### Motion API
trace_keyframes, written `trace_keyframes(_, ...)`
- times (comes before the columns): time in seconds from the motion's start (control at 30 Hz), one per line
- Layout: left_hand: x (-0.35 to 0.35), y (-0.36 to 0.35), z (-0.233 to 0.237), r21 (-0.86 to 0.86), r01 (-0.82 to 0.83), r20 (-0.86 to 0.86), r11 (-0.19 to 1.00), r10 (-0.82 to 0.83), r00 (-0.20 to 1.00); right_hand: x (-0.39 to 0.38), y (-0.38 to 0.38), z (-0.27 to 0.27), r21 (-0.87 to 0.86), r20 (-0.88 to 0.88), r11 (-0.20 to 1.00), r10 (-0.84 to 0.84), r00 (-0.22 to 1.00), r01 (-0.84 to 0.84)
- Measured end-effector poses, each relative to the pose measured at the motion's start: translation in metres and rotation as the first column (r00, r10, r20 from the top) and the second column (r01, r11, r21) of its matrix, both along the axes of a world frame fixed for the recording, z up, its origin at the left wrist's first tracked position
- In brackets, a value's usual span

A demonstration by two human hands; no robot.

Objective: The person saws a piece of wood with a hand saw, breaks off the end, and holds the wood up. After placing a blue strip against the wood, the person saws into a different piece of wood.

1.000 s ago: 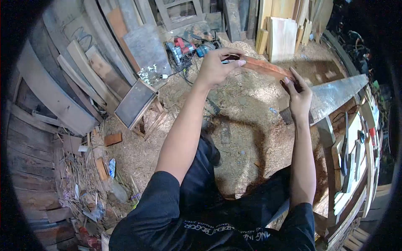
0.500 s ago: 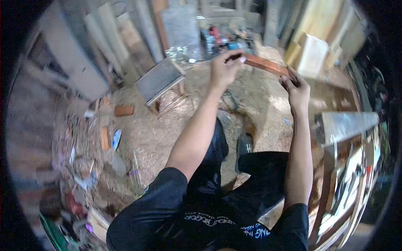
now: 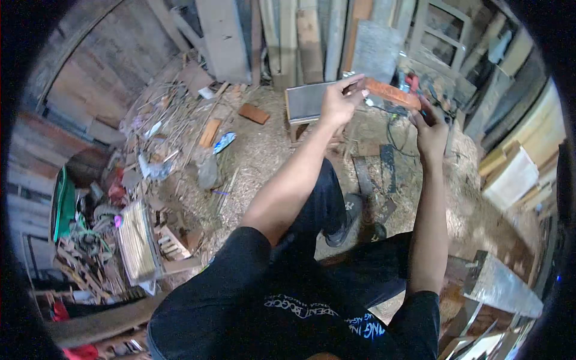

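A short reddish-brown wooden block is held up in front of me, tilted down slightly to the right. My left hand is closed on its left end, thumb and fingers pinching it. At the other end, my right hand grips the block, its fingertips partly hidden behind the wood. Just behind my left hand stands a small low table with a dark top.
Another reddish block, a lighter wood piece and scraps lie on the sawdust-covered floor. Boards lean against the back wall. A slatted piece is at left, a saw-like metal sheet at lower right.
My view has turned left, so the room has shifted rightward and more of the left wall shows. Both hands still hold the wooden block, slightly lower and further right in view.
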State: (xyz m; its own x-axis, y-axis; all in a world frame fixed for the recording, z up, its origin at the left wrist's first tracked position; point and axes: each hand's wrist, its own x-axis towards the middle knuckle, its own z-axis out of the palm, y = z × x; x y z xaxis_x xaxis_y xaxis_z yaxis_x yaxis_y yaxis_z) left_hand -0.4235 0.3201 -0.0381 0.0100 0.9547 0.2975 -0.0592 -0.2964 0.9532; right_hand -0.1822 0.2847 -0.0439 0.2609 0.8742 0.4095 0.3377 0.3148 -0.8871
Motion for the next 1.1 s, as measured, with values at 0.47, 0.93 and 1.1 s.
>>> trace_keyframes(0.47, -0.153, -0.007, 0.012, 0.136, -0.231, -0.497, 0.963, 0.268, 0.825, -0.126, 0.034, 0.004, -0.129, 0.094, 0.956, 0.277, 0.956, -0.264)
trace_keyframes(0.93, -0.273, -0.019, -0.068, 0.201, -0.427, -0.315, 0.882, 0.471, 0.824, -0.257, 0.062, -0.045, -0.123, 0.095, 0.914, 0.4, 0.912, -0.388)
trace_keyframes(1.1, -0.361, -0.031, -0.052, 0.177, -0.372, -0.387, 0.911, 0.412, 0.825, -0.324, 0.075, -0.032, -0.151, 0.159, 0.856, 0.514, 0.843, -0.494)
